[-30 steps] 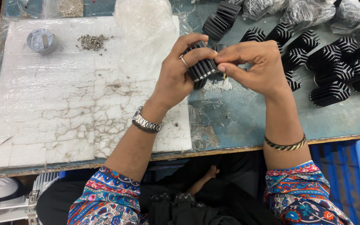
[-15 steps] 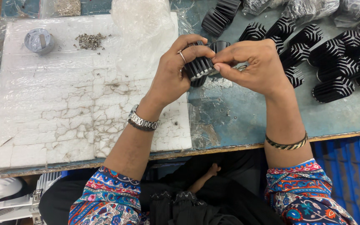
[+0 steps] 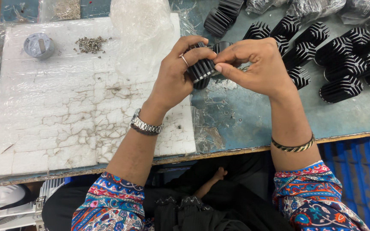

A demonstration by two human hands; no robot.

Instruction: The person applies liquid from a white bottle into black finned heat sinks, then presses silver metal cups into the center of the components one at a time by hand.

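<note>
Your left hand grips a black finned heat sink above the counter's middle while your right hand pinches something tiny at its top, likely needing careful alignment next.

A small assembly workshop — beyond the right hand, rows of identical black finned heat sinks crowd a worn blue bench; left of the left hand, loose screws on a cracked foam pad.

Finned part half hidden (by fingers)
</note>
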